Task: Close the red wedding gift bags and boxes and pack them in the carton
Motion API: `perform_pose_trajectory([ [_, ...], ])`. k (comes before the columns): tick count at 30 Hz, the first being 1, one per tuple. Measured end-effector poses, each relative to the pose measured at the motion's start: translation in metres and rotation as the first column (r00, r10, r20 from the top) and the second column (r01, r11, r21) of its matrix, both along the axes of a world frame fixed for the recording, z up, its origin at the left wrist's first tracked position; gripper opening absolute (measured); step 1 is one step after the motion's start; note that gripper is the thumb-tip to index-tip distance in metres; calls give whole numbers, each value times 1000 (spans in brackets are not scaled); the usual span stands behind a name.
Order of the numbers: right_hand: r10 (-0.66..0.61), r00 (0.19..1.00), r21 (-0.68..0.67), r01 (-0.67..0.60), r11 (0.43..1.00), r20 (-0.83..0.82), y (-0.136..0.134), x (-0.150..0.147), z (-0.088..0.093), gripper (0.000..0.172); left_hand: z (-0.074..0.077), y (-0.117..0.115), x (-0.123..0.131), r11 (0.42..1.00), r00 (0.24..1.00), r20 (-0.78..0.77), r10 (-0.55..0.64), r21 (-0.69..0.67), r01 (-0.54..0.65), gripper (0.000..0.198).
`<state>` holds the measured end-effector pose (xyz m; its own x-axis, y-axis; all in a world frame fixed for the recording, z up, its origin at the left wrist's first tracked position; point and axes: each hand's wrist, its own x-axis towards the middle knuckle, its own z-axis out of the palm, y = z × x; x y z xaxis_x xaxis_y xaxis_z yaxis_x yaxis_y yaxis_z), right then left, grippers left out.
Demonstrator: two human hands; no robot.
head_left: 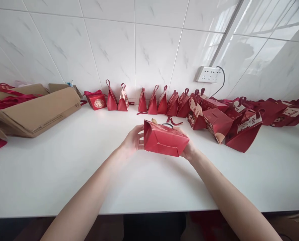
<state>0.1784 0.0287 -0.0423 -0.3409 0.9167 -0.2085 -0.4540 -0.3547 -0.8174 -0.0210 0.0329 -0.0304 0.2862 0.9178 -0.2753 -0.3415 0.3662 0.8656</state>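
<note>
Far left there's an opened brown carton (39, 112) with red ribbons (11, 99) piled in it, then a squarish red box with a bow (97, 102) and a row of small peaked boxes (153, 104) by the wall. Front and centre, the left hand (131, 140) has its fingers a bit apart, tips against the left end of a red gift box (166, 140), which is between both hands over the white table (139, 187), base tilted toward the person. Looks like thin, shiny card, so probably light, fairly stiff but easy to dent, maybe a little slick; best grip is likely both ends, no hard squeezing. The right hand (189, 150) cups the right end; can't tell finger spacing, they're mostly behind it. Further right, a jumbled cluster of red boxes (217, 122).
</note>
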Motion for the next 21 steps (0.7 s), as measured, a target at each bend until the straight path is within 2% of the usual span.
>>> perform_pose_trajectory([
  [4, 35, 998, -1, -35, 999, -56, 3, 1, 0, 32, 3, -6, 2, 988, 987, -50, -152, 30, 153, 32],
  [10, -95, 995, -136, 91, 987, -26, 3, 1, 4, 16, -2, -10, 3, 960, 978, -71, -197, 187, 207, 36],
  [17, -108, 994, -117, 104, 988, -29, 6, 4, -3, 14, -1, -13, 1, 902, 939, -68, -337, 263, 343, 41],
  [21, -101, 995, -124, 97, 987, -21, 4, 5, -1, 13, 2, -16, 1, 855, 914, -94, -395, 327, 403, 51],
])
